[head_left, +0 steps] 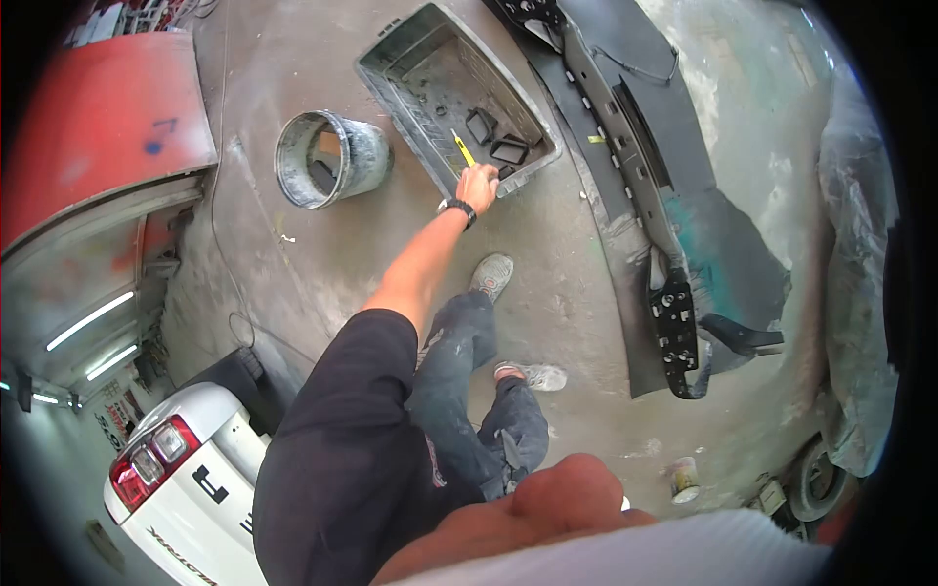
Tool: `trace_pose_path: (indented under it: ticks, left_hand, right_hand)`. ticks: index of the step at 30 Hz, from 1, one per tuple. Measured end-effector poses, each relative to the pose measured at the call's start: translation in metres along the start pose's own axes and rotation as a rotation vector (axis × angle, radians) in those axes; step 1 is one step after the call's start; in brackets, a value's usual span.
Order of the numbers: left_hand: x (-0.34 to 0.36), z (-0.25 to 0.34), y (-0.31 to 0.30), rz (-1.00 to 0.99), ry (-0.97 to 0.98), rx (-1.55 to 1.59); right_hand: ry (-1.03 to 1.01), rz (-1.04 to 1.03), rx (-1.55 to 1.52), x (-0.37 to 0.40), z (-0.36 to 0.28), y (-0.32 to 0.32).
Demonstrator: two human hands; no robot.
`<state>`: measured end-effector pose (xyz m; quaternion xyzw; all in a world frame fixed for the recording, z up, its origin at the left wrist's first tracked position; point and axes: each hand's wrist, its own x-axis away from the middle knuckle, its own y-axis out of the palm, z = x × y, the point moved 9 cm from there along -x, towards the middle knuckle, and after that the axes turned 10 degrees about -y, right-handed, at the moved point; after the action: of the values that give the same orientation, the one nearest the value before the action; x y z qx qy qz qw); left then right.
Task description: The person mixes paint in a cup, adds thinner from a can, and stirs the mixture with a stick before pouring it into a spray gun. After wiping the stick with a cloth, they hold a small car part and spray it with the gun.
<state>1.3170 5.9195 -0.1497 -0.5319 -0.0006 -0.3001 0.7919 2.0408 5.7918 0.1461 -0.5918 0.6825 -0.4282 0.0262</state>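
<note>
My left hand (477,188), with a dark watch on its wrist, reaches down over the near end of a grey plastic bin (537,98). Its fingers are closed around the lower end of a yellow utility knife (464,150), which sticks out beyond them into the bin. Close to the knife, on the bin's bottom, lie black rectangular frames (509,148) and smaller dark pieces. A long black sleeve part of my shirt covers the upper arm. My right hand does not show.
Left of the bin stands a stained bucket (366,158) with items inside. A long black bumper part (635,161) lies on dark sheeting at right. A red panel (107,127), a white vehicle (200,488), a small can (684,481) and a tyre (814,479) are farther out.
</note>
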Motion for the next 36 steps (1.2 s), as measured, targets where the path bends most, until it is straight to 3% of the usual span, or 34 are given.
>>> trace_pose_path:
  ticks: [5,9,10,12,13,15,16,17,21,25,30,34,36]
  left_hand:
    - [-0.078,-0.006,0.05,-0.072,0.172,-0.308]
    - [-0.127,-0.012,0.09,-0.129,0.223,-0.492]
    - [-0.132,-0.012,0.098,-0.129,0.276,-0.572]
    - [-0.151,-0.027,0.116,-0.017,0.48,-0.642]
    - [-0.196,-0.089,0.151,0.081,0.663,-0.757]
    - [-0.217,-0.071,0.157,-0.075,0.645,-0.716]
    - [-0.228,-0.072,0.16,-0.14,0.59,-0.702]
    - [-0.236,-0.077,0.161,-0.18,0.535,-0.699]
    - [-0.238,-0.088,0.141,-0.215,0.378,-0.645]
    - [-0.194,-0.06,0.097,0.021,0.423,-0.45]
    - [-0.138,-0.021,0.011,0.299,0.671,-0.206]
    - [-0.084,-0.016,-0.042,0.462,0.532,-0.066]
    - [-0.05,0.001,-0.069,0.432,0.505,0.11]
  right_hand:
    - [-0.014,0.21,-0.005,-0.08,0.081,0.026]
    - [-0.168,0.461,0.008,-0.163,0.214,0.02]
    - [-0.2,0.544,0.021,-0.18,0.265,0.019]
    - [-0.033,0.663,-0.085,-0.209,0.317,0.03]
    - [-0.034,0.667,-0.178,-0.226,0.339,0.045]
    - [-0.076,0.686,-0.328,-0.228,0.381,0.069]
    - [0.051,0.697,-0.375,-0.217,0.346,0.073]
    - [0.045,0.769,-0.421,-0.209,0.341,0.075]
    - [-0.206,0.734,-0.417,-0.159,0.289,0.046]
    - [-0.192,0.734,-0.375,-0.15,0.304,0.031]
    - [-0.268,0.665,-0.315,-0.159,0.3,-0.019]
    - [-0.284,0.684,-0.517,-0.167,0.29,-0.025]
    - [-0.285,0.674,-0.632,-0.167,0.302,-0.028]
